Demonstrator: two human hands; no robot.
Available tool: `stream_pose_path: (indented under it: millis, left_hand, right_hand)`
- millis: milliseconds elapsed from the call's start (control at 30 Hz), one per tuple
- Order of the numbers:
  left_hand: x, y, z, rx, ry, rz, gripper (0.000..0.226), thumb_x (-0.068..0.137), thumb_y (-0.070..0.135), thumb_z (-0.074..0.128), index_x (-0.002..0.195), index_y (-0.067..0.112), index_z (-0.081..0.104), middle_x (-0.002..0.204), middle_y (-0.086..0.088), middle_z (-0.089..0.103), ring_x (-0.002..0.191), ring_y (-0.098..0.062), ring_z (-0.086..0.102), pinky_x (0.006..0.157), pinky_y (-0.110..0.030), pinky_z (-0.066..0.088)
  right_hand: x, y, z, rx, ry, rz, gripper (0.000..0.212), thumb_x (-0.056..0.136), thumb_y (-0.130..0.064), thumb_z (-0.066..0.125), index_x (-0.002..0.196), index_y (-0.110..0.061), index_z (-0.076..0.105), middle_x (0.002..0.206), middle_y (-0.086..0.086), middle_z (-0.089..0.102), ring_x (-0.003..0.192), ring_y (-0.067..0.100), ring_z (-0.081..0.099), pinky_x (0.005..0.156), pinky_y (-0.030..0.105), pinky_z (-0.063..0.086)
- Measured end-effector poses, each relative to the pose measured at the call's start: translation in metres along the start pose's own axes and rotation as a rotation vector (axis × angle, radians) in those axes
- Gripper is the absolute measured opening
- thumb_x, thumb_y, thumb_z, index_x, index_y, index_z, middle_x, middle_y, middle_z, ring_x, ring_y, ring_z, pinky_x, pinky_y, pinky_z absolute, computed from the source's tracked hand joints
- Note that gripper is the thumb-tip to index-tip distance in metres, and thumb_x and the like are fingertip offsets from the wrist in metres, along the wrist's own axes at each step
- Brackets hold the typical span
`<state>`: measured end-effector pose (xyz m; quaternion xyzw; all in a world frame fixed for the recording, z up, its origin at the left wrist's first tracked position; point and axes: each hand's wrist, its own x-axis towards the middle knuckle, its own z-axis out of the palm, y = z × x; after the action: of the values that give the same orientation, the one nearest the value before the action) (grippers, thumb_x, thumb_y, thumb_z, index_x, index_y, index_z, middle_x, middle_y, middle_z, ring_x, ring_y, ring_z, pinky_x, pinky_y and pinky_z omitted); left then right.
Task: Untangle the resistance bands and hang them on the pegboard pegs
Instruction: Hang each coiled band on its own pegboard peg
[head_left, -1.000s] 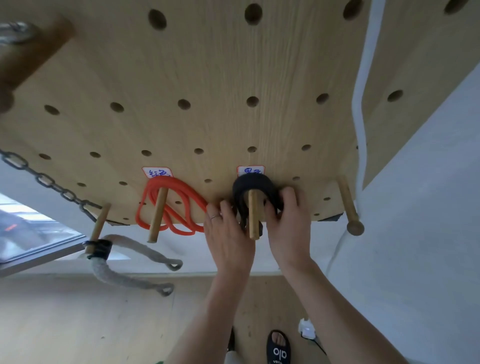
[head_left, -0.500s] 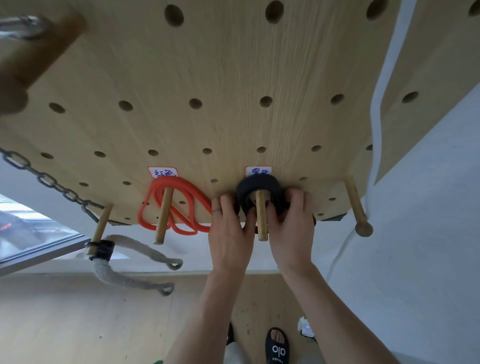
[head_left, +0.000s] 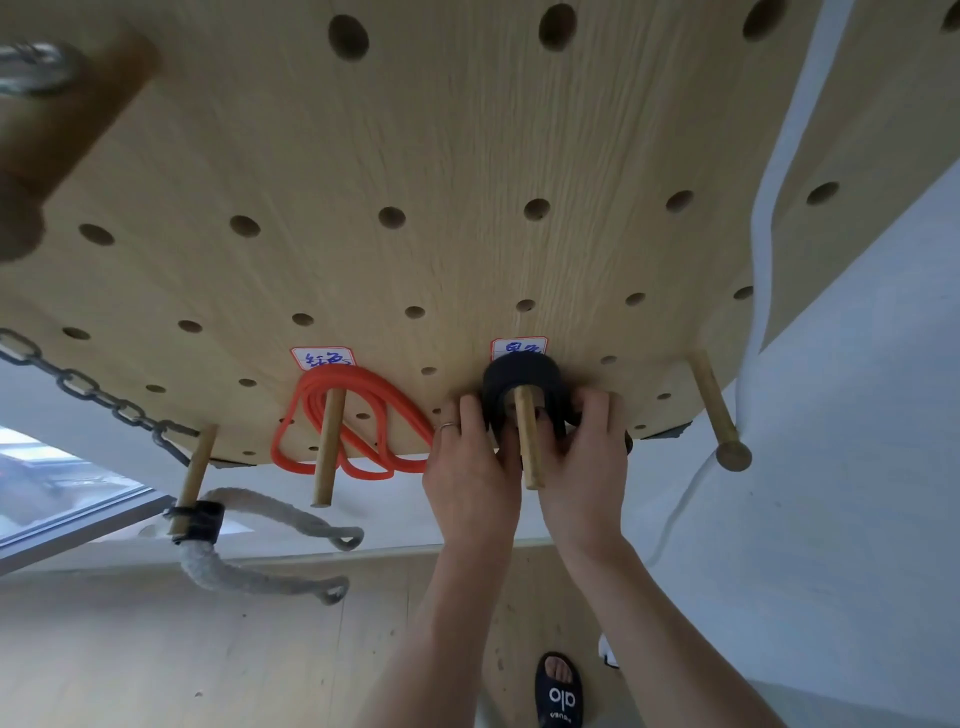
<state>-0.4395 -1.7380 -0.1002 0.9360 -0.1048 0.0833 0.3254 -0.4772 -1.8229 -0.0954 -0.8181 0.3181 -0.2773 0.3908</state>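
i saw the black band (head_left: 521, 375) looped over its peg (head_left: 528, 441) low on the pegboard (head_left: 467, 156) — my left hand (head_left: 470, 480) and right hand (head_left: 584, 467) each pinched a side of it, fingers curled. the red band (head_left: 358, 421) hung on the next peg (head_left: 327, 447) to the left.

Lower part of black band (head_left: 522, 376) hidden behind left hand (head_left: 470, 475) and right hand (head_left: 584, 478), blurred peg (head_left: 62, 135) and metal ring (head_left: 34, 65) top left, label (head_left: 519, 347) writing half covered, chain (head_left: 78, 387) cut off at left edge
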Motion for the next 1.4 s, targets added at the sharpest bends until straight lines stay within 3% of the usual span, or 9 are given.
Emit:
stream_pose_path:
  millis: [267,367,533,700,833,967,1133,1267,1400]
  left_hand:
    - [0.004,-0.013,-0.004,-0.022,0.060,-0.044,0.023,0.095,0.023,0.062,0.100,0.014,0.041,0.105,-0.007,0.055,0.077,-0.032,0.057,0.049,-0.031,0.035]
    - [0.004,-0.013,-0.005,-0.057,0.049,-0.076,0.038,0.097,0.030,0.064,0.099,0.023,0.027,0.104,-0.015,0.057,0.076,-0.037,0.060,0.050,-0.033,0.037]
    - [0.008,-0.003,-0.010,-0.146,0.054,0.148,0.052,0.086,0.022,0.080,0.118,0.019,0.038,0.112,-0.016,0.053,0.068,-0.032,0.057,0.045,-0.031,0.043]
    - [0.017,-0.013,-0.025,-0.089,0.152,0.369,0.055,0.088,0.028,0.077,0.133,0.020,0.046,0.109,-0.019,0.051,0.081,-0.021,0.042,0.064,-0.035,0.046]
    - [0.029,-0.011,-0.039,0.102,0.135,0.596,0.050,0.096,0.029,0.060,0.143,0.031,0.046,0.125,-0.015,0.045,0.096,-0.033,0.052,0.084,-0.049,0.048]
    - [0.042,-0.003,-0.041,0.109,0.099,0.817,0.048,0.091,0.015,0.063,0.136,0.027,0.051,0.138,-0.006,0.041,0.101,-0.032,0.051,0.086,-0.045,0.049]
    - [0.054,-0.008,-0.039,0.109,0.123,0.904,0.043,0.090,0.018,0.070,0.131,0.024,0.057,0.134,-0.002,0.047,0.103,-0.028,0.051,0.081,-0.044,0.049]
    - [0.055,-0.007,-0.036,0.113,0.165,0.914,0.041,0.090,0.017,0.071,0.128,0.024,0.058,0.132,-0.003,0.047,0.102,-0.028,0.050,0.081,-0.042,0.047]
    - [0.054,-0.008,-0.037,0.117,0.181,0.916,0.044,0.089,0.018,0.074,0.129,0.025,0.057,0.133,-0.002,0.046,0.101,-0.027,0.050,0.084,-0.041,0.045]
  right_hand:
    - [-0.004,0.001,0.001,-0.059,0.025,-0.044,0.023,0.095,-0.020,0.068,0.110,-0.007,0.056,0.111,0.004,0.053,0.080,0.021,0.053,0.060,0.030,0.043]
    - [-0.008,-0.001,0.006,-0.051,0.009,-0.038,0.022,0.095,-0.017,0.068,0.109,-0.005,0.056,0.112,0.008,0.054,0.076,0.010,0.040,0.055,0.018,0.035]
    - [-0.013,-0.005,0.014,0.022,0.002,-0.036,0.019,0.092,-0.012,0.068,0.100,-0.001,0.055,0.102,0.010,0.053,0.072,0.009,0.037,0.052,0.014,0.033]
    - [-0.011,0.002,0.015,0.110,-0.026,-0.036,0.016,0.090,-0.005,0.067,0.101,-0.005,0.055,0.100,0.004,0.052,0.078,-0.007,0.045,0.064,0.007,0.039]
    - [-0.012,0.005,0.020,0.117,0.007,-0.088,0.014,0.088,-0.001,0.067,0.094,-0.004,0.055,0.089,0.004,0.055,0.073,0.004,0.043,0.068,0.011,0.037]
    - [-0.013,0.008,0.027,0.083,0.020,-0.159,0.014,0.088,0.001,0.068,0.098,-0.003,0.059,0.088,0.005,0.060,0.078,0.012,0.050,0.079,0.010,0.039]
    - [-0.010,0.010,0.026,0.073,0.068,-0.141,0.026,0.092,-0.024,0.055,0.106,-0.002,0.061,0.101,0.011,0.059,0.089,0.000,0.041,0.084,0.000,0.034]
    - [-0.014,0.016,0.038,-0.105,0.016,-0.161,0.033,0.097,-0.028,0.048,0.115,-0.005,0.065,0.106,0.009,0.062,0.094,0.008,0.049,0.089,-0.006,0.026]
    - [-0.014,0.009,0.051,-0.111,0.006,-0.206,0.029,0.102,-0.021,0.045,0.108,-0.005,0.067,0.096,0.005,0.064,0.090,0.019,0.061,0.098,0.010,0.036]
